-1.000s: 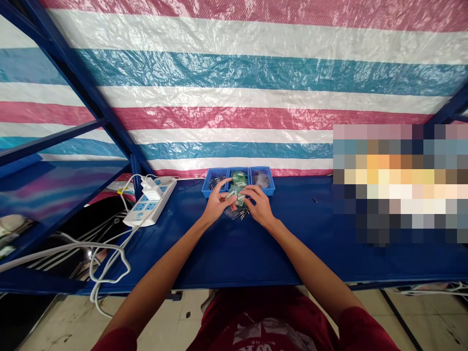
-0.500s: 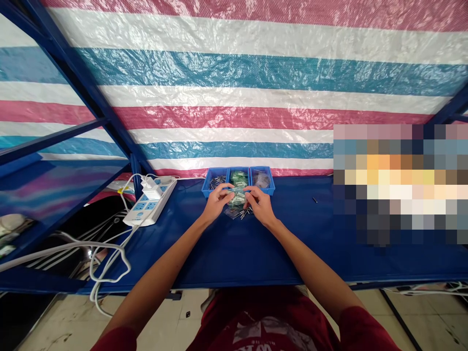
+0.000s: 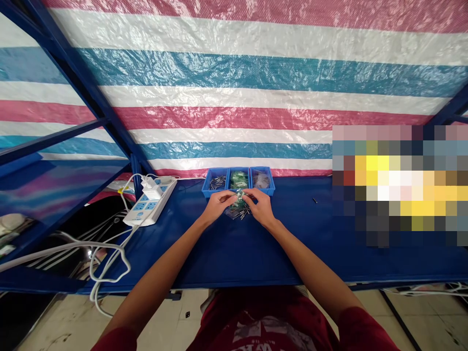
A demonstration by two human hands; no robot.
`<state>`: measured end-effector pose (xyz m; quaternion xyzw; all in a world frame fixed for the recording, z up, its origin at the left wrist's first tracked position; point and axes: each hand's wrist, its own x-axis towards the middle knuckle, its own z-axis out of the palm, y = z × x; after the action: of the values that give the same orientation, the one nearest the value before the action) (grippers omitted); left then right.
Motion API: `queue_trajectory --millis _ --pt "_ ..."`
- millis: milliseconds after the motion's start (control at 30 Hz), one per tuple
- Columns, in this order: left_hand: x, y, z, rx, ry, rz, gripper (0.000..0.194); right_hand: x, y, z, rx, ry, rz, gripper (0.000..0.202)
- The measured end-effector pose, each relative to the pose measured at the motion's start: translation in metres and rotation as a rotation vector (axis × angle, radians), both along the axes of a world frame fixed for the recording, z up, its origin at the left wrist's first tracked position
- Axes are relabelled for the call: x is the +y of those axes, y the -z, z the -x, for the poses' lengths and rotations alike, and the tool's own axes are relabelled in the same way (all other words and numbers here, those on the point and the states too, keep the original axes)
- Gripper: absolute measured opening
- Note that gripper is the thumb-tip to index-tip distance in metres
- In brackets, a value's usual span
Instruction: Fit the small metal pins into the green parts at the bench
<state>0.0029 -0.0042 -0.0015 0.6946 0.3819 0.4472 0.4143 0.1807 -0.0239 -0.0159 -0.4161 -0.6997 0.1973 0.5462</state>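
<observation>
nearest to me is the person's dark red short-sleeved shirt (image 3: 256, 304) with pale print on the chest, below the front edge of a long, glossy blue table (image 3: 241, 258). both bare forearms reach forward across this table. at their ends, the left hand (image 3: 218, 204) and the right hand (image 3: 259, 204) come close together, with a narrow gap between them. the thumb and fingertips of the left hand are pressed together on one side of a small, clear plastic packet with green colour (image 3: 239, 194); those of the right hand pinch its other side. so the packet is held between the two hands, just above the table. what is inside it, i cannot tell.

directly under the hands lies a loose heap of thin, dark and silver metal rods (image 3: 243, 213), on what seems clear plastic. well apart to the right lies one small, dark, thin piece (image 3: 315, 200). at the left stands a long white power strip with light blue sockets (image 3: 146, 208), carrying a white plug.

just behind the hands, three open blue plastic bins (image 3: 205, 189) stand side by side: similar rods in the left, green packets in the middle, clear plastic bags in the right. farthest is a shiny sheet with red, white and blue stripes (image 3: 234, 70).
</observation>
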Motion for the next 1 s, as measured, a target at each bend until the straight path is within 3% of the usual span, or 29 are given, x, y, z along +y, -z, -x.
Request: queue_trajectory --millis 133,233,400,567,700,833,933,1000 --pt "-0.0014 0.0002 -0.001 -0.046 0.034 0.08 0.036 -0.0023 -0.002 -0.001 0.033 -0.033 0.029 0.026" --pt "-0.0017 -0.0015 -0.0016 -0.112 0.022 0.098 0.042 -0.0023 -0.0031 -0.0025 0.008 -0.063 -0.031 0.03" --pt "0.0003 0.0001 -0.001 -0.195 -0.023 0.115 0.034 0.0006 -0.0013 -0.002 -0.084 -0.085 -0.126 0.021" --pt "0.0013 0.0023 -0.001 -0.144 -0.005 -0.012 0.04 0.002 0.0005 -0.0011 0.017 -0.004 -0.002 0.018" --pt "-0.0003 0.0009 -0.0013 -0.057 -0.005 0.019 0.033 -0.0001 -0.0005 -0.0015 0.062 -0.089 0.112 0.025" --pt "0.0 0.0005 0.0002 -0.13 -0.018 0.096 0.036 -0.0007 -0.001 -0.0032 -0.028 -0.092 -0.013 0.035" --pt "0.0016 0.0013 0.0011 -0.201 0.026 0.15 0.05 0.0015 0.001 -0.0036 -0.132 -0.097 -0.128 0.032" --pt "0.0022 0.0013 0.0009 -0.205 0.067 0.171 0.042 0.0032 0.003 -0.0032 -0.167 -0.077 -0.16 0.026"
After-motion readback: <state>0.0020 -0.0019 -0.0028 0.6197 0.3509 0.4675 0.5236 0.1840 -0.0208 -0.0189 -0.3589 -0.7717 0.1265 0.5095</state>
